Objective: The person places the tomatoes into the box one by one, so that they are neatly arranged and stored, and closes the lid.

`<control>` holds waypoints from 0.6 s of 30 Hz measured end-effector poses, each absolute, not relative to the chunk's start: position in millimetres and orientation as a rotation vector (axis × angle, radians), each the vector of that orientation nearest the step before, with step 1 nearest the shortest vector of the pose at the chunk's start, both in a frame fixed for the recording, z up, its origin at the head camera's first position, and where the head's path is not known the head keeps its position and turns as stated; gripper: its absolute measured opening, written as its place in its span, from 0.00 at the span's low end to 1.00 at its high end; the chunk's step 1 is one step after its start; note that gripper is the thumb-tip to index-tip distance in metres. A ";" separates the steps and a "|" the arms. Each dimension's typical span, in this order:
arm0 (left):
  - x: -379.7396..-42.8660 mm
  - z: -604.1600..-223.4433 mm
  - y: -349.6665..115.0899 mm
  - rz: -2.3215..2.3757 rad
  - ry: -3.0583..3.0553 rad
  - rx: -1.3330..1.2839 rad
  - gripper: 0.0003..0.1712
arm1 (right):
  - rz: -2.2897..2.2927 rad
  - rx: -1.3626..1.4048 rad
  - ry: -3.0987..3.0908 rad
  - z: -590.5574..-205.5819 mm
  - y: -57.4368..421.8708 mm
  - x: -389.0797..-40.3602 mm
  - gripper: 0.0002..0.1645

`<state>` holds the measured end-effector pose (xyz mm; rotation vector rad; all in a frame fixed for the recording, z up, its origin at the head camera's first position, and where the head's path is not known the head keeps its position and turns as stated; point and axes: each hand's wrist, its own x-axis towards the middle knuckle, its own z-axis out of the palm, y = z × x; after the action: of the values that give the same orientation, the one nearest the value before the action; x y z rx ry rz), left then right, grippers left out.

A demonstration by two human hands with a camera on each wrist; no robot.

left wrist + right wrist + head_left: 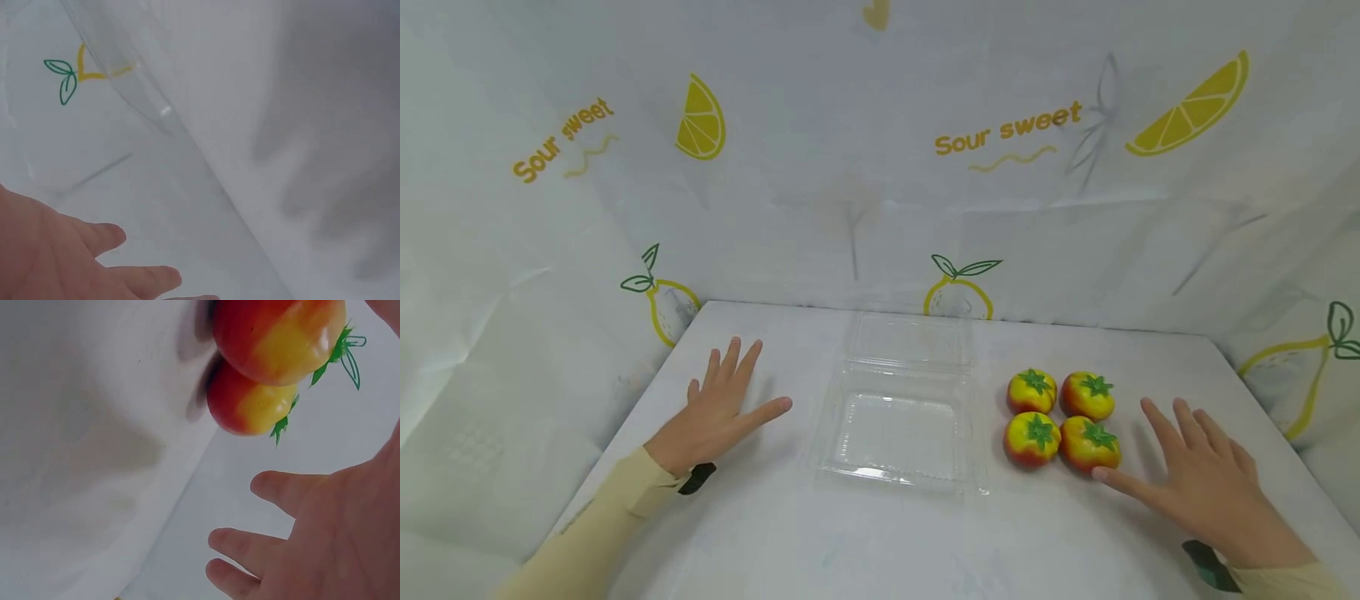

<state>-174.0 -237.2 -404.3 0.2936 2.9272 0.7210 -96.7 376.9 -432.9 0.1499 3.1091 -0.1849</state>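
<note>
My left hand point(718, 412) is held over the left side of the table with its fingers spread and holds nothing. To its right lies a clear plastic clamshell box point(898, 433), its lid point(910, 342) folded back flat toward the wall. Several shiny red-and-yellow tomatoes with green star-shaped tops, one of them the front right tomato point(1088, 446), are grouped right of the box. Beside them my right hand point(1202, 483) is spread out and grips nothing; its thumb tip overlaps that tomato's lower edge in the head view. In the right wrist view, two tomatoes point(250, 403) appear above the fingers.
The white table point(917, 554) meets a pale sheet point(820, 142) printed with lemons and words, which rises behind it and along both sides. Part of the clear box point(134, 75) shows at the upper left of the left wrist view.
</note>
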 end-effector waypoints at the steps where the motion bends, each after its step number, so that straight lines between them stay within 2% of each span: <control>1: -174.9 -403.8 -233.7 0.748 2.911 0.295 0.62 | -0.182 0.149 3.111 -431.4 375.3 -96.7 0.80; 10: -192.6 -402.1 -194.6 1.080 2.767 0.331 0.60 | -0.188 0.139 3.112 -420.9 355.2 -95.6 0.76; 18: -203.0 -400.6 -162.7 1.236 2.590 0.146 0.54 | -0.198 0.154 3.056 -416.4 345.1 -101.4 0.75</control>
<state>-203.0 -162.7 -400.6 0.1458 2.5899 1.2357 -101.4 345.1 -416.4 0.1542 3.0556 -0.1985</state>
